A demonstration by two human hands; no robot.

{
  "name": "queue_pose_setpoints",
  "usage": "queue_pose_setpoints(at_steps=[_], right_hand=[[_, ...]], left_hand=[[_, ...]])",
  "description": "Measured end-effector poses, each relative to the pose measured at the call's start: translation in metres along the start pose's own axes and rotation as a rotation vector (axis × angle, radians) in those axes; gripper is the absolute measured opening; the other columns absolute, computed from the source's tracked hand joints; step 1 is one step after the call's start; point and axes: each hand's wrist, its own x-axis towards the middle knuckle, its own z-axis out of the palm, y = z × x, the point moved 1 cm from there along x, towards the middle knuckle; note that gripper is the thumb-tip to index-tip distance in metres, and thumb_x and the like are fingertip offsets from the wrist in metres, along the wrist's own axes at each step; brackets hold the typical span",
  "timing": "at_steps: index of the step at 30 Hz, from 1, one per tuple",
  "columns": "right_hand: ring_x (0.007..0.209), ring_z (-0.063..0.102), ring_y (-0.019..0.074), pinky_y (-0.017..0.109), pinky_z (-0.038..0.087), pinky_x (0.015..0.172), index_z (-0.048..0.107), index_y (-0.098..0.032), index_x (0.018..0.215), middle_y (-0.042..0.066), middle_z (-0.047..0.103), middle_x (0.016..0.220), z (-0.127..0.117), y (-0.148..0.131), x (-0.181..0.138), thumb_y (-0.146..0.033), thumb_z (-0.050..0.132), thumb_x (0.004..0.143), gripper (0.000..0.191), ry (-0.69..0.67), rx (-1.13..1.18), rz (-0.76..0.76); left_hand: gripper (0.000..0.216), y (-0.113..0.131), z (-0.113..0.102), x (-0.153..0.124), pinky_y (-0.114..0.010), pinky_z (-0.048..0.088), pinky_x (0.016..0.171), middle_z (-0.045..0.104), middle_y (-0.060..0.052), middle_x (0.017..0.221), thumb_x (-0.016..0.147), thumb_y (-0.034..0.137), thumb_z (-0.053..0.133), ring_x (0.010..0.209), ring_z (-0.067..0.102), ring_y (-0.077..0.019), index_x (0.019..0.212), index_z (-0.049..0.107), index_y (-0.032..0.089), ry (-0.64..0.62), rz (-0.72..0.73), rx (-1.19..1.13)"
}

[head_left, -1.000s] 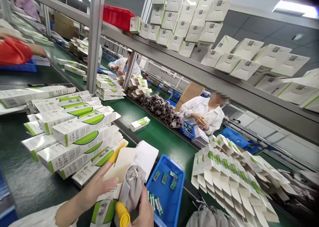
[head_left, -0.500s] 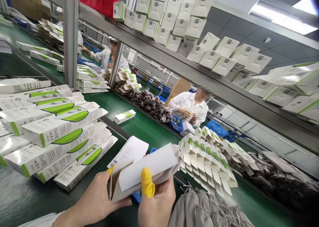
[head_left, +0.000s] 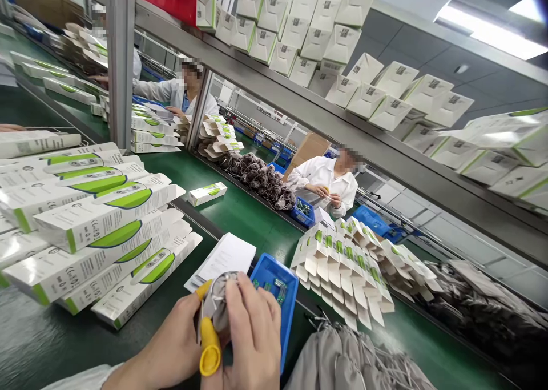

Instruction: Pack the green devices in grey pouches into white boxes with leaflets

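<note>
A grey drawstring pouch (head_left: 217,305) with white cords shows its bunched end between my two hands. My left hand (head_left: 165,341) is closed round it from the left, on the white carton, which is now almost wholly hidden by the hands. With thumb and fingers, my right hand (head_left: 254,330) pinches the pouch's end from the right; its thumb wears a yellow finger cot (head_left: 209,347). Just beyond the hands lie a stack of white printed sheets (head_left: 226,258) and a blue tray (head_left: 287,316) holding small green-and-silver batteries.
White-green cartons (head_left: 111,236) are piled at left. More grey pouches (head_left: 342,358) lie front right, near stacked open cartons (head_left: 342,264). One carton (head_left: 208,193) lies on the green belt (head_left: 252,224). A metal shelf (head_left: 299,96) with boxes crosses above. Co-workers sit opposite.
The pouch and white paper, earlier sticking far out of the carton, have gone in; only the pouch's end shows. My right hand has shifted left over it. The belt's carton has moved slightly left.
</note>
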Motion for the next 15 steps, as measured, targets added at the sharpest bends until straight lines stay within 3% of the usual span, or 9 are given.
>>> queue_pose_setpoints(at_steps=[4,8,11,13,15], right_hand=[[0.081,0.058,0.0238,0.049,0.029,0.091,0.057,-0.021,0.103,0.003,0.066,0.092,0.008,0.003,-0.002,-0.021,0.049,0.074,0.03,-0.246,-0.02,-0.001],[0.087,0.057,0.024,0.05,0.023,0.097,0.057,-0.025,0.1,0.0,0.065,0.091,0.008,0.005,-0.001,-0.028,0.057,0.072,0.029,-0.38,0.014,0.104],[0.101,0.054,0.0231,0.045,0.019,0.103,0.053,-0.026,0.114,0.0,0.064,0.105,0.0,0.005,0.002,-0.03,0.052,0.079,0.035,-0.234,0.097,0.073],[0.111,0.05,0.0252,0.046,0.019,0.103,0.049,-0.022,0.122,0.004,0.062,0.113,-0.004,0.005,0.003,-0.034,0.044,0.084,0.04,-0.099,0.096,0.031],[0.112,0.05,0.026,0.045,0.021,0.102,0.049,-0.018,0.124,0.006,0.061,0.115,-0.004,0.004,0.003,-0.036,0.042,0.085,0.043,-0.047,0.068,-0.01]], left_hand=[[0.036,-0.009,-0.008,0.003,-0.031,0.056,0.077,0.069,-0.008,0.098,0.068,0.022,0.064,0.08,0.066,-0.0229,0.103,0.059,0.018,-0.047,0.015,0.098],[0.043,-0.012,-0.013,0.004,-0.032,0.056,0.077,0.07,-0.007,0.098,0.068,0.021,0.065,0.083,0.066,-0.0257,0.11,0.058,0.018,-0.139,0.026,0.069],[0.051,-0.012,-0.014,0.004,-0.031,0.056,0.075,0.07,-0.007,0.102,0.065,0.017,0.068,0.088,0.066,-0.0268,0.115,0.056,0.019,-0.141,-0.039,0.011],[0.052,-0.011,-0.013,0.004,-0.031,0.054,0.082,0.067,-0.006,0.11,0.066,0.018,0.069,0.098,0.064,-0.0273,0.116,0.054,0.02,-0.148,-0.015,-0.029],[0.052,-0.01,-0.013,0.005,-0.031,0.052,0.088,0.066,-0.005,0.113,0.069,0.02,0.069,0.103,0.062,-0.0264,0.118,0.053,0.021,-0.159,0.014,-0.062]])
